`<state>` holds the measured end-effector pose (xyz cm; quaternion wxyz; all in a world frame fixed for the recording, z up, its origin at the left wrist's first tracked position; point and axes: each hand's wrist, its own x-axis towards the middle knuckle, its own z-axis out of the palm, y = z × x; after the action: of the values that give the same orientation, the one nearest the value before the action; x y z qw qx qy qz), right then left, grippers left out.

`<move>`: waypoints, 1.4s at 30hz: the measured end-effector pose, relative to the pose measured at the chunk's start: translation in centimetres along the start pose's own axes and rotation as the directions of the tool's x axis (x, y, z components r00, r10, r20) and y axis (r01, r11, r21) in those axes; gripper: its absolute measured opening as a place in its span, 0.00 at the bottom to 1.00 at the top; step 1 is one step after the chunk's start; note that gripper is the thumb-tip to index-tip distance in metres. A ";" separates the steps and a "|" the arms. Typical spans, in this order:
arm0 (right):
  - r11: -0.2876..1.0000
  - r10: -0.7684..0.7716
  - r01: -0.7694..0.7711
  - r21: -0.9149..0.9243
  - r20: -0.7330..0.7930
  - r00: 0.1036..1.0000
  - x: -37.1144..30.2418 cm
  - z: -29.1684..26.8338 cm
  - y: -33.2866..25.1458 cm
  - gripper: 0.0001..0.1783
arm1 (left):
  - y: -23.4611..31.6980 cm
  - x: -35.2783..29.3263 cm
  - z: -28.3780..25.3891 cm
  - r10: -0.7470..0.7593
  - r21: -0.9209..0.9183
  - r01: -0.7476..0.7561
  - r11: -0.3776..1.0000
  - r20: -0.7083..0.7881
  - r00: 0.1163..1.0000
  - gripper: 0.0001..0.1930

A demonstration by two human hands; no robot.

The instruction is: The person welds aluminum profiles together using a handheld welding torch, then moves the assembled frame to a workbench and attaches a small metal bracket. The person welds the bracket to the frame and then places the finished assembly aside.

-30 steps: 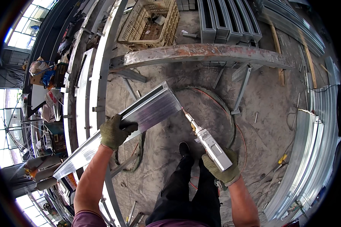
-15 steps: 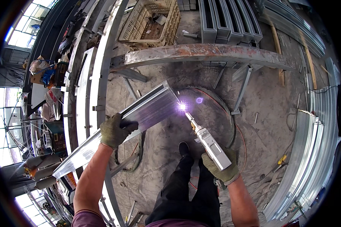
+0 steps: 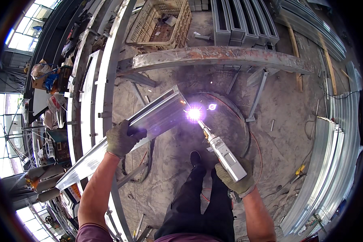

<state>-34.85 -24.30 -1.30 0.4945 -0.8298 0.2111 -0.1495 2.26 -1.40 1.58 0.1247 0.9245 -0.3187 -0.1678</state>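
Observation:
My left hand (image 3: 123, 139), in an olive work glove, grips the edge of a long galvanized metal frame (image 3: 161, 115) made of rectangular tubing. The frame slants from lower left up to the middle, its left part lying across a steel rail. In my gloved right hand (image 3: 238, 177) is a silver handheld laser welding gun (image 3: 226, 158), its nozzle pointing up and left. A bright purple-white glare burns at the nozzle tip, by the frame's right end corner. That glare hides the exact contact point. Some fingers of the right hand are hidden under the gun.
A rusty steel beam (image 3: 218, 56) on legs crosses ahead. Behind it stand a beige plastic crate (image 3: 179, 34) and several stacked metal frames (image 3: 246, 34). An orange hose (image 3: 262, 157) curves over the floor. Bundled metal profiles (image 3: 318, 173) lie at right; steel rails (image 3: 103, 92) run along the left.
The purple-white glare has grown larger and brighter, and reflections on the frame have shifted. Both hands, the gun and the frame stay almost in place.

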 end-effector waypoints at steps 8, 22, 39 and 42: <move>0.982 -0.111 0.109 -0.153 -0.006 0.994 0.4 -0.1 0.1 0.17 | -0.1 -0.1 0.1 0.058 0.057 -0.056 0.997 -0.026 0.998 0.28; 0.977 0.176 -0.190 -0.100 -0.135 0.975 -3.5 -3.3 -1.7 0.10 | -0.3 -2.0 1.6 0.243 0.234 -0.194 0.953 -0.202 0.949 0.31; 0.973 0.168 -0.180 -0.146 -0.086 0.982 -5.1 -5.4 -3.0 0.13 | 0.4 -5.6 2.0 0.294 0.050 -0.290 0.956 -0.146 0.945 0.18; 0.972 0.135 -0.147 -0.181 -0.081 0.988 -5.8 -5.3 -2.4 0.12 | 0.0 -5.2 -1.3 0.203 -0.098 -0.230 0.968 -0.224 0.953 0.17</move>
<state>-41.82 -24.46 3.05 0.4165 -0.8498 0.2993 -0.1216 -1.12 2.04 3.98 0.2324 0.8871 -0.3922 -0.0727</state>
